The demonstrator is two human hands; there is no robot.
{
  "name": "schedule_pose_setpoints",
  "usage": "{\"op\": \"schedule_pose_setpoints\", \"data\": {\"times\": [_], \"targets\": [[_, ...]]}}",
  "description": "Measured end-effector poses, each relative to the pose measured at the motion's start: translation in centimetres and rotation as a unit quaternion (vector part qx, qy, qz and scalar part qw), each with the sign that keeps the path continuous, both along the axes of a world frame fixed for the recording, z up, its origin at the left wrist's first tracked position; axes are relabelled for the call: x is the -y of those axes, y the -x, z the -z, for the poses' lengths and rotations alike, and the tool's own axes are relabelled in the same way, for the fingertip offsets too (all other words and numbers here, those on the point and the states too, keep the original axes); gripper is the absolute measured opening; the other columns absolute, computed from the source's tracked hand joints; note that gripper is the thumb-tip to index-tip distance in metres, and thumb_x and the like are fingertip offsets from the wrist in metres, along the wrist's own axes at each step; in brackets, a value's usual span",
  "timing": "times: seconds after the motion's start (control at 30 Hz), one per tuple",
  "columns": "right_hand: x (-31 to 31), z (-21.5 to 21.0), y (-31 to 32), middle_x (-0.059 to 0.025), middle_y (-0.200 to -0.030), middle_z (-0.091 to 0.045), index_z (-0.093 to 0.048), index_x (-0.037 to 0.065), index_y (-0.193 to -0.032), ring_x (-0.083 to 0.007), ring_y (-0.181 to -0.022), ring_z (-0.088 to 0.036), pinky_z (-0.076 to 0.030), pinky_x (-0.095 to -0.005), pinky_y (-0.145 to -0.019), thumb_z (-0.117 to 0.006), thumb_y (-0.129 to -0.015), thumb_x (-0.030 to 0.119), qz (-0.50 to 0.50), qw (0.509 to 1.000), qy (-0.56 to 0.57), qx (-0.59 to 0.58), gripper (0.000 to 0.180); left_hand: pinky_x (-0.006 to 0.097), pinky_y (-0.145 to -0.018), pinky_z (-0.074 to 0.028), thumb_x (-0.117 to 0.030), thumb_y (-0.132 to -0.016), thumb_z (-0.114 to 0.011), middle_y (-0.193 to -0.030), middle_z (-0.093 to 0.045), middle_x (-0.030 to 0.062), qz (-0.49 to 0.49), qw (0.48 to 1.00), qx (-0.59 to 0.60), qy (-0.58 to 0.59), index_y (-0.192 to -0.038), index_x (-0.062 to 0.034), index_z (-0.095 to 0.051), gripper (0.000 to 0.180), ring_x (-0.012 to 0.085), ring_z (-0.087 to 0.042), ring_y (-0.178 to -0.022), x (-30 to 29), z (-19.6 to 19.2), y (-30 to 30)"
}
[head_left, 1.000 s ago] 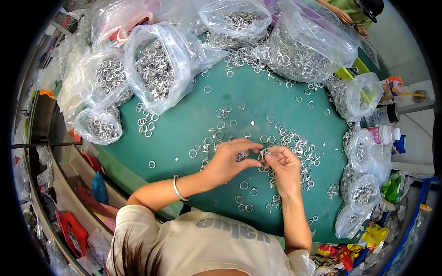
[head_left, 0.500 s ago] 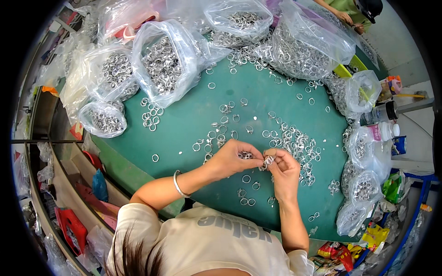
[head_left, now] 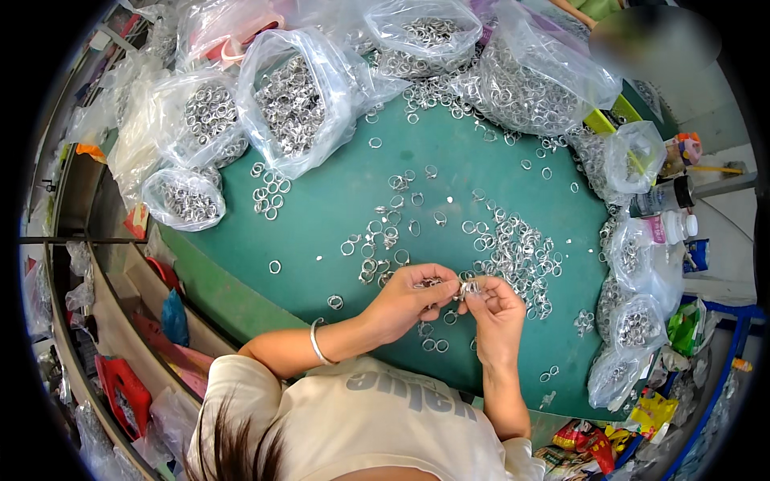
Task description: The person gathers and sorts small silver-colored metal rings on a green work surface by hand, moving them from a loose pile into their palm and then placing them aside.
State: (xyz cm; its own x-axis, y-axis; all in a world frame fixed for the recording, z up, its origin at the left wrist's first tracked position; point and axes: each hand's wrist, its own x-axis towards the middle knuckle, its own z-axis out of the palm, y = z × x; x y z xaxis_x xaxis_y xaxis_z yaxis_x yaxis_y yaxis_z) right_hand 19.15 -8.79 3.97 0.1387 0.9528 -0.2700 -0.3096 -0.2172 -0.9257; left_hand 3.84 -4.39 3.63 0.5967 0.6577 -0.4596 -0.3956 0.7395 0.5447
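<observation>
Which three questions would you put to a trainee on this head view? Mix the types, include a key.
1. Multiple choice: on which wrist is the bangle? (a) left (b) right (c) both
2. True or false: the left hand and the right hand are wide apart, at opposite ends of the tabletop.
3. Fill in: the large open plastic bag toward the far left of the tabletop is filled with small metal ____.

Key:
1. a
2. False; they are close together, with rings between their fingers.
3. rings
</observation>
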Motion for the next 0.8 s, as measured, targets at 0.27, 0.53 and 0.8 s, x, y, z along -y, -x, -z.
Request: {"op": "schedule_pose_setpoints", "data": {"times": [0.27, 0.53, 0.8], "targets": [[0.7, 0.4, 0.6, -0.0068, -0.081, -0.062, -0.057, -0.003, -0.094, -0.0103, -0.07, -0.057, -0.046, -0.0226, -0.064, -0.061, -0.084, -0.001, 0.019, 0.999, 0.0, -0.028, 0.011, 0.019, -0.047, -0.033, -0.012, -0.089, -0.059, -0.07, -0.057, 0.0014, 0.064, 0.976, -0.137, -0.158, -0.097, 0.0024, -0.064, 0.018, 0.0056, -0.045, -0.056, -0.4, -1.1, 0.7], [2.1, 1.6, 1.9, -0.0163, -0.087, -0.057, -0.056, -0.007, -0.095, -0.0263, -0.073, -0.056, -0.046, -0.0333, -0.066, -0.057, -0.078, -0.008, 0.038, 0.816, -0.334, 0.471, 0.017, 0.019, -0.045, -0.031, -0.014, -0.089, -0.058, -0.073, -0.06, 0.0042, 0.023, 0.997, -0.046, 0.057, -0.091, 0.001, -0.065, 0.016, 0.006, -0.047, -0.057, 1.1, -0.3, 1.1], [3.3, 0.7, 3.6, -0.0086, -0.082, -0.053, -0.06, -0.003, -0.103, -0.016, -0.07, -0.053, -0.044, -0.0264, -0.063, -0.055, -0.084, -0.005, 0.001, 0.855, -0.179, 0.486, 0.02, 0.018, -0.051, -0.033, -0.013, -0.09, -0.056, -0.074, -0.056, -0.0006, -0.102, 0.985, 0.001, 0.14, -0.097, -0.0003, -0.062, 0.016, 0.0038, -0.045, -0.061, 3.9, 1.4, 0.1]]}}
